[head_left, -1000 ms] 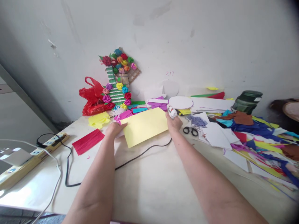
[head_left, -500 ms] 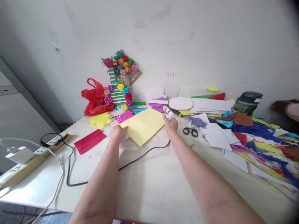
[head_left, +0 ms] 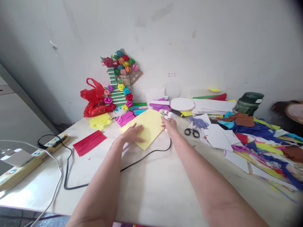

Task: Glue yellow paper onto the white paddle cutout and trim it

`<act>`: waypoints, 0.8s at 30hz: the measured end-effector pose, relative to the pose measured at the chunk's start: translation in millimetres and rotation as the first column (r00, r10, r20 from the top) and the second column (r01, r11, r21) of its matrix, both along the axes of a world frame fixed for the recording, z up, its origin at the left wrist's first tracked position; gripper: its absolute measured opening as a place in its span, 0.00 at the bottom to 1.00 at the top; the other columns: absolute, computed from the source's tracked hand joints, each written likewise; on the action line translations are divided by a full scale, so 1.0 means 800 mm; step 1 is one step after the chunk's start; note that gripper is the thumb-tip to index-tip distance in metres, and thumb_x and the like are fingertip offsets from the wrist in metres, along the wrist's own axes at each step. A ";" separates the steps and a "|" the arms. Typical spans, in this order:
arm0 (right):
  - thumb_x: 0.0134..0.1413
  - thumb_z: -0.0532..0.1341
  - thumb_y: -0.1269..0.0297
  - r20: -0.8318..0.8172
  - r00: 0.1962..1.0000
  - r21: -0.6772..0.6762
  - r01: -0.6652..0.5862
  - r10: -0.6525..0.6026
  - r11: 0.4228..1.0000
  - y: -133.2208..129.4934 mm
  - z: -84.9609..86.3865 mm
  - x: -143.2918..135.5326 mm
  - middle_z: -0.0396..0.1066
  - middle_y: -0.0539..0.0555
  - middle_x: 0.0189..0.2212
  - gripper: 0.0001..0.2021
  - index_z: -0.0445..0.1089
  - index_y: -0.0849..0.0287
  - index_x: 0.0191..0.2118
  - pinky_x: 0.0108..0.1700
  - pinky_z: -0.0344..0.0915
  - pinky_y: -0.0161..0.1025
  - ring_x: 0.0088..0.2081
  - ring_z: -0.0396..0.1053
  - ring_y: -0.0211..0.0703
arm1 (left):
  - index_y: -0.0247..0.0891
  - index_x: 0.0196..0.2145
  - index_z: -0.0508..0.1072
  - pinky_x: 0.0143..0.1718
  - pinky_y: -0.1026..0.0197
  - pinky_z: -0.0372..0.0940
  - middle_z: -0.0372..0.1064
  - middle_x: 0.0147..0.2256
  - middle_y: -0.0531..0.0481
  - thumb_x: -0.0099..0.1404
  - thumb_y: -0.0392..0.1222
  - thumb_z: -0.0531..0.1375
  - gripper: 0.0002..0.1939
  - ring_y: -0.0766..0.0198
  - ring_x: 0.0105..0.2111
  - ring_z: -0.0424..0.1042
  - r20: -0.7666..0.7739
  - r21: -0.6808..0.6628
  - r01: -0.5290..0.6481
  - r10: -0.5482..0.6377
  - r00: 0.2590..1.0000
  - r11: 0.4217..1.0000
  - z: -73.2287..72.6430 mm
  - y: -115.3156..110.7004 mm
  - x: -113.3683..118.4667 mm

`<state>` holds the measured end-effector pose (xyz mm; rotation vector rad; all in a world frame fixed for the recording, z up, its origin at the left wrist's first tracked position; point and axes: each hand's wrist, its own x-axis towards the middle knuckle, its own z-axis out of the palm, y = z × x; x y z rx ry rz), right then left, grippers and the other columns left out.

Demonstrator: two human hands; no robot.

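A pale yellow sheet (head_left: 149, 129) lies at the middle of the table, one corner pointing toward me. My left hand (head_left: 132, 133) rests flat on its left part with the fingers spread. At the sheet's right edge, my right hand (head_left: 168, 125) is wrapped round a white glue gun (head_left: 167, 114). Its fingertips are by the paper, and whether they touch it is hard to tell. A dark cord runs from near my right hand to the left, passing behind my left forearm.
A red crepe piece (head_left: 90, 142) and a power strip (head_left: 35, 157) with cables are on the left. Scissors (head_left: 192, 132), white paper (head_left: 217, 137) and colourful scraps (head_left: 267, 148) spread right. Behind stand a flower craft (head_left: 118, 96), red bag (head_left: 94, 99) and green jar (head_left: 249, 104).
My left hand has let go of the sheet's left edge and moved right onto its surface, fingers now spread. The glue gun has tilted in my right hand.
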<state>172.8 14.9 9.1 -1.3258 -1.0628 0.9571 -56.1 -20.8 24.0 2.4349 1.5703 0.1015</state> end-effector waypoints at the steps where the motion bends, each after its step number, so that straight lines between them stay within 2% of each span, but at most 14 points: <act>1: 0.41 0.60 0.52 -0.047 0.999 -0.035 -0.027 0.026 0.999 -0.002 0.003 -0.001 0.71 0.54 0.30 0.18 0.67 0.60 0.36 0.19 0.61 0.31 0.22 0.68 0.36 | 0.43 0.59 0.50 0.58 0.53 0.35 0.39 0.61 0.52 0.44 0.65 0.57 0.47 0.53 0.61 0.31 -0.015 -0.013 0.029 -0.029 0.999 1.000 -0.004 0.002 0.002; 7: 0.40 0.63 0.57 -0.231 0.962 -0.161 -0.189 0.149 0.969 -0.010 0.021 0.006 0.70 0.53 0.24 0.14 0.66 0.60 0.33 0.17 0.61 0.33 0.17 0.65 0.35 | 0.42 0.60 0.45 0.58 0.51 0.32 0.33 0.62 0.50 0.43 0.64 0.57 0.51 0.52 0.61 0.30 -0.051 -0.028 0.090 -0.091 0.995 0.996 -0.014 0.008 0.000; 11: 0.44 0.61 0.56 -0.311 0.893 -0.188 -0.394 0.326 0.900 -0.012 0.022 0.016 0.72 0.55 0.27 0.14 0.66 0.61 0.33 0.19 0.63 0.34 0.20 0.68 0.37 | 0.42 0.61 0.44 0.58 0.50 0.32 0.33 0.62 0.50 0.44 0.64 0.57 0.51 0.52 0.60 0.31 -0.058 -0.012 0.103 -0.104 0.993 0.995 -0.015 0.008 -0.001; 14: 0.44 0.61 0.56 -0.341 0.844 -0.167 -0.488 0.415 0.857 -0.013 0.019 0.018 0.72 0.56 0.29 0.14 0.66 0.61 0.33 0.20 0.64 0.33 0.22 0.69 0.37 | 0.42 0.60 0.45 0.58 0.51 0.33 0.34 0.62 0.50 0.43 0.65 0.57 0.51 0.51 0.60 0.32 -0.064 -0.003 0.084 -0.084 0.994 0.996 -0.016 0.010 -0.001; 18: 0.44 0.61 0.58 -0.373 0.804 -0.113 -0.536 0.464 0.837 -0.012 0.012 0.016 0.73 0.56 0.31 0.12 0.66 0.61 0.33 0.20 0.65 0.33 0.23 0.70 0.37 | 0.43 0.60 0.45 0.57 0.48 0.29 0.35 0.62 0.51 0.43 0.66 0.56 0.51 0.51 0.60 0.30 -0.084 -0.003 0.045 -0.045 0.995 0.999 -0.014 0.008 -0.001; 24: 0.46 0.60 0.61 -0.402 0.777 0.036 -0.515 0.484 0.857 -0.011 0.006 0.007 0.73 0.57 0.29 0.10 0.68 0.63 0.32 0.25 0.66 0.32 0.26 0.70 0.37 | 0.44 0.60 0.47 0.56 0.42 0.27 0.35 0.62 0.52 0.45 0.68 0.53 0.47 0.50 0.60 0.26 -0.092 0.018 0.003 -0.001 0.996 1.000 -0.005 -0.002 0.006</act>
